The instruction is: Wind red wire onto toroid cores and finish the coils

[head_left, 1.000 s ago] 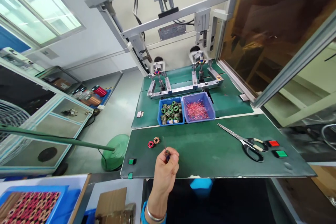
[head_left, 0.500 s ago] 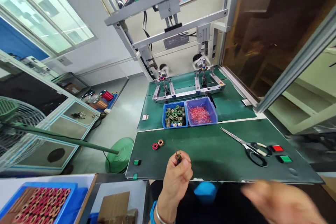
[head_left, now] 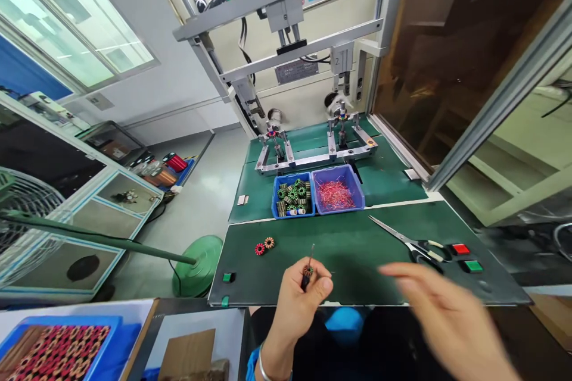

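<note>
My left hand (head_left: 295,303) is closed above the near edge of the green mat, its fingers wrapped round a small stator core (head_left: 308,271). A thin wire or shaft sticks up from the core, and a dark part shows below it; the fingers hide the rest. My right hand (head_left: 447,309), smeared by motion, is over the mat's near right side. Its fingers are stretched out to the left, with nothing visible in them. Scissors (head_left: 409,241) lie just beyond it, partly covered by the hand. To the left, a red stator core (head_left: 260,249) touches a tan one (head_left: 269,242).
A blue bin (head_left: 273,205) of green stator cores stands beside a purple bin (head_left: 361,202) of red wire scraps. Behind them is a metal fixture (head_left: 308,162). Red (head_left: 460,249) and green (head_left: 472,266) buttons sit at right, another green button (head_left: 228,277) at left.
My right hand has moved up and left, from the lower right edge to over the mat near the scissors. My left hand has turned slightly, showing more of the stator core.
</note>
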Action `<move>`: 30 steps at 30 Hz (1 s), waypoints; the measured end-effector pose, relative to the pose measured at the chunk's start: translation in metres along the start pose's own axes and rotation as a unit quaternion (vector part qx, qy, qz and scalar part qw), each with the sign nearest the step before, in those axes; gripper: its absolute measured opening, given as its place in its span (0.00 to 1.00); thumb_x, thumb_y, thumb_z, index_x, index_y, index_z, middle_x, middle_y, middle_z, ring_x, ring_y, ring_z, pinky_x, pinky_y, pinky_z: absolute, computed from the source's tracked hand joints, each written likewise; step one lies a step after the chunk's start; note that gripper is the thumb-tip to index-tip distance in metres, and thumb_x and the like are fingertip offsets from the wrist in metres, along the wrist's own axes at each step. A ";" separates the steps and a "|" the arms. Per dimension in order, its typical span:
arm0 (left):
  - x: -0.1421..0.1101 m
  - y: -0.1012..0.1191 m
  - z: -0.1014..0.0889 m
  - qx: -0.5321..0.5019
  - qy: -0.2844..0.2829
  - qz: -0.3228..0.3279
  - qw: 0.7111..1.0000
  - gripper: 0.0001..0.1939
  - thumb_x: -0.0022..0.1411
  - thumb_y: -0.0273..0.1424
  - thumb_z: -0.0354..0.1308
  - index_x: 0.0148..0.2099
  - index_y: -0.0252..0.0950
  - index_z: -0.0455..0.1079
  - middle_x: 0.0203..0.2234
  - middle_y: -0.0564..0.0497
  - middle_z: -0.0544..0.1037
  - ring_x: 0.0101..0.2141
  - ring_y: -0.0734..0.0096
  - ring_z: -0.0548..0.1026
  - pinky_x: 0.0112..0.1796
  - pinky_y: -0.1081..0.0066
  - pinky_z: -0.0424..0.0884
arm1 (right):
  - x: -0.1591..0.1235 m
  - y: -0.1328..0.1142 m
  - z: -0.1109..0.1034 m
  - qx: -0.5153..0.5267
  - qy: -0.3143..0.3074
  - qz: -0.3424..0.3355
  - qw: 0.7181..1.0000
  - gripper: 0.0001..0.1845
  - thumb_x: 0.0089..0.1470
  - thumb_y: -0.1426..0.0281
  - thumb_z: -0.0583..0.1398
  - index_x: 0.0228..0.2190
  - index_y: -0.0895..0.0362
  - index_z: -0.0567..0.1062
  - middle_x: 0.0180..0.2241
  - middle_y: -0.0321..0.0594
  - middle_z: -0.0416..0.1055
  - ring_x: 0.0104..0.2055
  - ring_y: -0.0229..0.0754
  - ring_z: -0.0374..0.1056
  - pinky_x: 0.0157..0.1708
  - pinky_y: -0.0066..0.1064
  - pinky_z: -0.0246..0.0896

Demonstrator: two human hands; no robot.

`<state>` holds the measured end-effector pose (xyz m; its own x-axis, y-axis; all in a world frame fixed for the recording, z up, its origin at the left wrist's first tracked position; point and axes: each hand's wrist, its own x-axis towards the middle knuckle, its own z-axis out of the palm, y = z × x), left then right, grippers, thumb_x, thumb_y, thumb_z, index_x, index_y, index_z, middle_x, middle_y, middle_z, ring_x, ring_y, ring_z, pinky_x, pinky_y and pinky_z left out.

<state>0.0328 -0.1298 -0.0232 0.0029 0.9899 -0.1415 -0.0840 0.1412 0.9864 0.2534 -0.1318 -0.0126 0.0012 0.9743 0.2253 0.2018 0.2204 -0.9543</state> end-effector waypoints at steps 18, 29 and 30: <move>-0.014 -0.009 0.024 -0.246 -0.066 -0.026 0.967 0.18 0.62 0.46 0.61 0.35 0.36 0.65 0.16 0.61 0.56 0.18 0.81 0.45 0.20 0.76 0.43 | -0.011 -0.003 0.055 0.130 -0.060 -0.008 0.990 0.18 0.63 0.60 0.58 0.24 0.56 0.73 0.19 0.32 0.64 0.20 0.34 0.57 0.20 0.24 0.53; -0.016 -0.012 0.031 -0.239 -0.040 -0.011 0.970 0.17 0.60 0.45 0.64 0.39 0.35 0.71 0.18 0.60 0.59 0.19 0.81 0.48 0.22 0.75 0.46 | -0.022 0.005 0.048 0.106 -0.027 -0.014 0.994 0.17 0.62 0.60 0.59 0.25 0.55 0.74 0.19 0.32 0.64 0.20 0.34 0.58 0.21 0.25 0.55; -0.016 -0.013 0.030 -0.228 -0.043 -0.004 0.973 0.17 0.60 0.45 0.64 0.38 0.35 0.71 0.19 0.59 0.61 0.20 0.81 0.49 0.22 0.75 0.46 | -0.023 0.006 0.049 0.101 -0.004 0.013 0.995 0.15 0.61 0.60 0.60 0.27 0.55 0.76 0.19 0.33 0.65 0.20 0.35 0.58 0.21 0.25 0.55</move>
<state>0.0639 -0.1472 -0.0316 0.0871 0.9887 -0.1224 -0.5171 0.1499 0.8427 0.2070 -0.1507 -0.0330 -0.0033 0.9798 0.1997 0.0013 0.1997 -0.9798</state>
